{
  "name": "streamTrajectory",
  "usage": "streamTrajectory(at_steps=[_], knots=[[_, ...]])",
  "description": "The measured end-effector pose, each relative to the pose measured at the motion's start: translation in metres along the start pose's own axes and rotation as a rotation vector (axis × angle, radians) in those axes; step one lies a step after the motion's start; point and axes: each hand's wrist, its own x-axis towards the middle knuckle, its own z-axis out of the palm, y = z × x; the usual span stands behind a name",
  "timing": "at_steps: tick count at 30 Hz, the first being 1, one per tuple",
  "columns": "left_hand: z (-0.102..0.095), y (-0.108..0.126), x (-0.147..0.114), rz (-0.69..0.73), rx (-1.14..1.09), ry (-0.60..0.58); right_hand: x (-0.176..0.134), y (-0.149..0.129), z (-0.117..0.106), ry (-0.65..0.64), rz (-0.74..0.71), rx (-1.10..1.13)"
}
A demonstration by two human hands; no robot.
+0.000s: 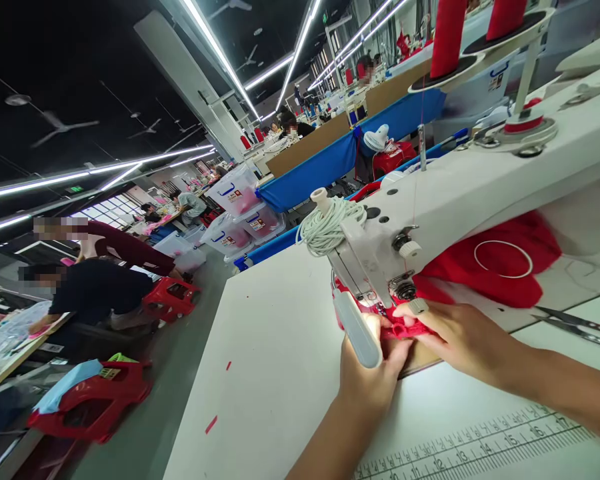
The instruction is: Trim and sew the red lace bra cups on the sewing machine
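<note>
A piece of red fabric (403,328) lies under the needle area of a white sewing machine (460,160). My left hand (367,370) is closed on its near edge, partly behind a grey lamp-like bar (357,330) that hides some fingers. From the right, my right hand (460,337) pinches the same fabric close to the presser foot. More red cloth (495,267) is bunched under the machine arm, with a white ring (505,259) on it. Pale green cord (333,223) is wound at the machine head's end.
Scissors (580,327) lie right of my right hand. A printed ruler scale (475,443) runs along the white table (250,373), which has small red scraps. Red thread cones (447,40) stand above. Other people, plastic bins (235,190) and red stools (95,400) are beyond.
</note>
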Motion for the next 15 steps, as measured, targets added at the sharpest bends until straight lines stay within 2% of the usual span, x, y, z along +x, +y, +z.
streamTrajectory(at_steps=[2,6,10,13,15], knots=[[0.001,-0.001,0.001,0.040,0.041,0.036,-0.001,0.001,0.001,0.013,-0.015,-0.042],[-0.001,-0.006,0.001,0.238,0.161,0.056,-0.003,0.004,0.002,0.036,-0.063,-0.172],[-0.006,-0.011,0.005,0.401,0.189,0.048,-0.003,0.007,-0.004,0.076,-0.069,-0.355],[-0.008,-0.011,0.008,0.436,0.237,0.035,-0.009,0.008,-0.006,0.132,-0.036,-0.402],[-0.010,-0.007,0.005,0.424,0.298,0.041,-0.015,0.007,0.000,0.150,-0.033,-0.310]])
